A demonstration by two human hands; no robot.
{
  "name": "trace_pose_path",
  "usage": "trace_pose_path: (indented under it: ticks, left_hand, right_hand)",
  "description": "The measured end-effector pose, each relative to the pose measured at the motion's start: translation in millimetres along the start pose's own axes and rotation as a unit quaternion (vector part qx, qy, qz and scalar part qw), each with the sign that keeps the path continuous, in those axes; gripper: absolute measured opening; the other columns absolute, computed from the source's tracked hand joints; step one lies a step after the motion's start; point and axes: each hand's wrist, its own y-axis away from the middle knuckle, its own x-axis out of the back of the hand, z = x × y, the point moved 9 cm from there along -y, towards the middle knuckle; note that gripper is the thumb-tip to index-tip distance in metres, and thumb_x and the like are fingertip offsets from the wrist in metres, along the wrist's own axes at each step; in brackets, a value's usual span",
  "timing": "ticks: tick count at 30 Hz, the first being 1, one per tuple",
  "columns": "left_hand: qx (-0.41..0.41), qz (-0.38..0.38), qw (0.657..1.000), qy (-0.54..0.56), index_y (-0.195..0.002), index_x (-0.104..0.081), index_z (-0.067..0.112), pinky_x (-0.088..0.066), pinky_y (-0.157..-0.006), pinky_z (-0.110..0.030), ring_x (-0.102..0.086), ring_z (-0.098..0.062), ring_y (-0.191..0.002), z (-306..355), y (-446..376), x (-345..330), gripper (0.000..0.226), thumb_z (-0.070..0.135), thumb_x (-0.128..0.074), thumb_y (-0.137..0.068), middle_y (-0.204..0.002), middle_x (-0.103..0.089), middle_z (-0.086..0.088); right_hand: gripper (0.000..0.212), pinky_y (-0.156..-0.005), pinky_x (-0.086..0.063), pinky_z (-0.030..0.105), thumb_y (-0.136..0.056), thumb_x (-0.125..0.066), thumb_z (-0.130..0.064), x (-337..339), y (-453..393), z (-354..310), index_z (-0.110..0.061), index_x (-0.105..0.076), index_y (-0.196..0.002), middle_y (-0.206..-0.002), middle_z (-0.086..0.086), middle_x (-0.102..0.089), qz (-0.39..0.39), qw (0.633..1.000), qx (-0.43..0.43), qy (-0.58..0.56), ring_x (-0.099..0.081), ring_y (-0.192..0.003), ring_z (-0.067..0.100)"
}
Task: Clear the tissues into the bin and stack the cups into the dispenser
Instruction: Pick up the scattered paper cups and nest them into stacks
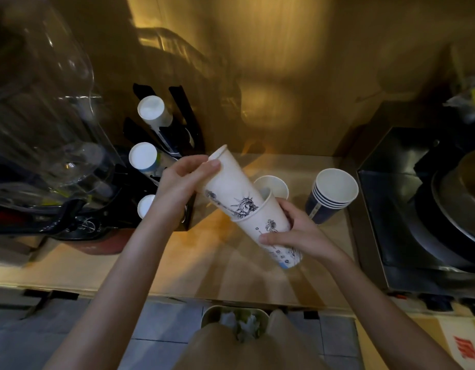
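Note:
Two tall white printed paper cups are nested, tilted, over the counter. My left hand (182, 180) grips the upper cup (231, 180) near its top end. My right hand (297, 233) grips the lower cup (268, 225), which sleeves over it. The black cup dispenser (188, 121) stands at the left with three cup stacks (152, 109) pointing out of it. A single white cup (273, 186) stands behind the held cups. A stack of several blue-and-white cups (329, 196) stands to the right. The bin (212, 316) on the floor below holds crumpled tissues (244, 327).
A clear blender jar (44, 116) on a black base fills the left. A black appliance (418, 196) with a metal pan sits at the right. The wooden counter edge (177, 292) runs in front of me, with tiled floor below.

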Motion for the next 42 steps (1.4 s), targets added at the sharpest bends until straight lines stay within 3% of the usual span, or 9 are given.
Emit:
trace_pose_path:
  ticks: [4,8,11,14,19,24,29,35,42]
  left_hand:
    - [-0.089,-0.036,0.989,-0.115,-0.106,-0.062,0.024,-0.044,-0.07,-0.017,-0.057,-0.008,-0.1,50.5,-5.5,-32.0,0.051,0.047,-0.073,-0.061,-0.111,-0.061,0.005]
    - [-0.187,-0.036,0.965,-0.18,-0.102,-0.063,0.029,-0.048,-0.089,-0.031,-0.052,-0.014,-0.114,104.2,-12.2,-56.1,0.055,0.057,-0.072,-0.055,-0.122,-0.058,0.003]
    - [-0.242,-0.029,0.944,-0.223,-0.104,-0.063,0.025,-0.04,-0.087,-0.018,-0.05,-0.011,-0.114,128.5,-19.4,-73.8,0.05,0.05,-0.075,-0.062,-0.122,-0.057,0.002]
    - [-0.279,-0.073,0.911,-0.295,-0.108,-0.061,0.021,-0.033,-0.079,-0.006,-0.046,-0.01,-0.115,131.3,-22.8,-100.6,0.049,0.044,-0.075,-0.066,-0.128,-0.053,0.0]
    - [-0.261,-0.123,0.897,-0.335,-0.108,-0.062,0.02,-0.028,-0.099,-0.022,-0.041,-0.017,-0.129,92.4,-32.1,-122.5,0.051,0.039,-0.078,-0.064,-0.141,-0.044,-0.004]
    - [-0.226,-0.147,0.896,-0.352,-0.107,-0.062,0.021,-0.029,-0.105,-0.027,-0.04,-0.018,-0.131,48.5,-44.1,-132.6,0.05,0.039,-0.079,-0.063,-0.144,-0.041,-0.004]
    - [-0.182,-0.192,0.884,-0.386,-0.108,-0.062,0.021,-0.026,-0.109,-0.033,-0.034,-0.02,-0.136,2.5,-53.6,-140.8,0.052,0.031,-0.081,-0.061,-0.15,-0.034,-0.006]
    - [-0.147,-0.222,0.881,-0.391,-0.107,-0.062,0.017,-0.02,-0.097,-0.015,-0.029,-0.02,-0.139,-38.5,-59.8,-147.0,0.049,0.028,-0.081,-0.063,-0.153,-0.027,-0.008]
    - [-0.124,-0.221,0.877,-0.407,-0.113,-0.058,0.017,-0.027,-0.104,-0.026,-0.029,-0.021,-0.139,-68.3,-61.9,-147.8,0.053,0.029,-0.079,-0.065,-0.153,-0.026,-0.005]
  right_hand:
    - [0.071,-0.073,-0.055,0.02,-0.054,-0.082,-0.021,9.1,-14.1,-28.5,-0.043,-0.044,-0.109,-0.11,-0.009,-0.063,0.034,0.999,0.032,0.008,-0.066,-0.093,0.003]
    - [0.079,-0.084,-0.053,0.026,-0.058,-0.081,-0.003,30.5,-33.7,-59.8,-0.023,-0.042,-0.124,-0.119,0.002,-0.059,0.086,0.992,0.078,-0.042,-0.06,-0.105,0.016]
    - [0.091,-0.093,-0.05,0.032,-0.058,-0.083,-0.005,46.3,-43.5,-73.5,-0.019,-0.036,-0.134,-0.127,0.002,-0.057,0.117,0.987,0.099,-0.052,-0.056,-0.114,0.014]
    - [0.087,-0.091,-0.05,0.026,-0.063,-0.08,-0.002,52.6,-47.3,-74.8,-0.019,-0.033,-0.134,-0.118,-0.008,-0.057,0.128,0.985,0.102,-0.047,-0.055,-0.108,0.004]
    - [0.076,-0.084,-0.05,0.019,-0.061,-0.082,-0.004,59.7,-50.8,-53.4,-0.023,-0.04,-0.122,-0.106,-0.018,-0.058,0.163,0.982,0.095,-0.027,-0.057,-0.098,-0.002]
    - [0.074,-0.093,-0.049,0.031,-0.057,-0.085,-0.011,63.3,-56.7,-22.0,-0.031,-0.041,-0.113,-0.106,-0.015,-0.058,0.186,0.979,0.08,-0.007,-0.057,-0.102,0.004]
    - [0.083,-0.079,-0.042,0.003,-0.059,-0.083,-0.005,57.8,-62.8,-2.4,-0.026,-0.034,-0.123,-0.108,-0.019,-0.051,0.199,0.977,0.08,-0.007,-0.052,-0.1,-0.003]
    - [0.119,-0.103,-0.039,0.033,-0.055,-0.086,-0.026,54.2,-67.3,17.7,-0.017,-0.007,-0.144,-0.138,0.006,-0.043,0.2,0.976,0.062,0.061,-0.043,-0.123,0.018]
    - [0.117,-0.097,-0.031,0.021,-0.061,-0.082,-0.01,55.8,-69.9,38.1,-0.013,-0.001,-0.145,-0.131,0.001,-0.043,0.175,0.981,0.042,0.071,-0.042,-0.121,0.014]
